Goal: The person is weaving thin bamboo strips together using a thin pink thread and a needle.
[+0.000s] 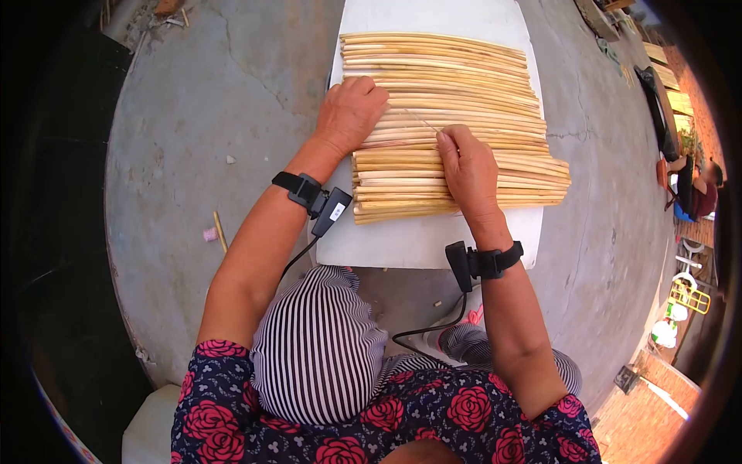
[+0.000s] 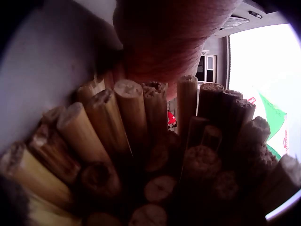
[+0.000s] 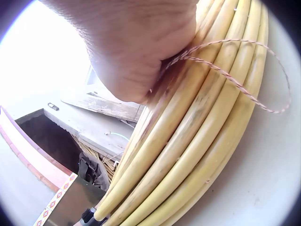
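Observation:
Pale yellow plant stalks [image 1: 456, 100] lie side by side in a woven mat. Its near part is stacked in a thicker layer [image 1: 402, 179]. At the mat's left edge, my left hand [image 1: 352, 114] grips the stalks with curled fingers, its fingertips hidden. Cut stalk ends [image 2: 129, 89] face the left wrist camera below that hand. My right hand [image 1: 471, 168] rests over the thicker layer and pinches a thin string between thumb and forefinger. In the right wrist view, a red-and-white twisted string [image 3: 235, 82] loops out from under the hand across the stalks.
A white board [image 1: 371, 251] supports the mat, close in front of the knees. On the grey concrete floor [image 1: 201, 116] at left lie a loose stick [image 1: 220, 230] and a pink spool [image 1: 209, 234]. Another person [image 1: 699, 189] sits far right.

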`<state>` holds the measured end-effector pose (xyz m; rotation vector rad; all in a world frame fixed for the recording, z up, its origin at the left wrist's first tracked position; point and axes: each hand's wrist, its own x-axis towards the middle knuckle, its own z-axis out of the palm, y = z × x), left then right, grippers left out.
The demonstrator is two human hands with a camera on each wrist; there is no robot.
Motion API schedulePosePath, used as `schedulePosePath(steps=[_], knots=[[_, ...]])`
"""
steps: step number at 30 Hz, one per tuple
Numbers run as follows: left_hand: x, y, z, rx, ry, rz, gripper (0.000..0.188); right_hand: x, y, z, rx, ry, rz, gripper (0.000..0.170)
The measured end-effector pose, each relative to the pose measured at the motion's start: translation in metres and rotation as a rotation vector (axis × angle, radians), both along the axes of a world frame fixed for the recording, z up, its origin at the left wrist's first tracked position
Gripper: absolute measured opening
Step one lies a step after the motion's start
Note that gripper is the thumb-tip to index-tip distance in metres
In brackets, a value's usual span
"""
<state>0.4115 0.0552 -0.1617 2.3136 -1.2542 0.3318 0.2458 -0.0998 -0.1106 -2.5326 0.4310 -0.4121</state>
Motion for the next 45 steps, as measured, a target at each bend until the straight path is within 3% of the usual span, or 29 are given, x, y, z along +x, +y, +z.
schedulePosePath(steps=[4, 11, 16, 17, 20, 26, 29, 32, 36, 38, 40, 45], knots=[[0.000, 0.001, -0.001, 0.000, 0.019, -0.011, 0.011, -0.041, 0.017, 0.003, -0.172, -0.217, 0.036, 0.008], [-0.002, 0.002, -0.002, -0.131, 0.025, -0.045, 0.009, -0.079, 0.036, -0.005, -0.142, -0.184, 0.004, 0.006], [-0.017, 0.014, 0.000, -0.030, -0.011, -0.059, 0.008, -0.097, 0.049, -0.011, -0.099, -0.034, -0.048, 0.007], [-0.018, 0.015, 0.001, -0.032, -0.010, -0.059, 0.008, -0.097, 0.049, -0.015, -0.103, -0.097, -0.023, 0.007], [-0.017, 0.015, -0.006, -0.151, 0.006, -0.056, 0.008, -0.096, 0.048, -0.013, 0.026, -0.097, -0.051, 0.007], [-0.018, 0.008, -0.003, -0.198, 0.032, -0.056, 0.005, -0.061, 0.018, 0.016, 0.909, -0.167, -0.337, 0.012], [-0.018, 0.008, -0.001, -0.077, 0.062, -0.039, 0.007, -0.047, 0.001, 0.059, 1.325, -0.396, -0.284, 0.016], [-0.017, 0.009, -0.002, -0.075, 0.039, -0.048, 0.007, -0.046, -0.016, 0.103, 1.541, -0.566, -0.157, 0.020], [-0.012, 0.008, -0.006, -0.079, 0.055, -0.048, 0.007, -0.053, -0.046, 0.156, 1.915, -0.733, 0.307, 0.020], [-0.014, 0.008, -0.005, -0.087, 0.083, -0.040, 0.007, -0.054, -0.053, 0.187, 1.865, -0.842, 0.340, 0.016], [-0.016, 0.007, 0.000, 0.014, 0.056, -0.017, 0.007, -0.050, -0.052, 0.209, 1.538, -0.991, 0.247, 0.006], [-0.023, 0.007, 0.007, 0.065, 0.031, -0.018, 0.010, -0.059, -0.065, 0.220, 0.694, -0.956, 0.276, 0.019]])
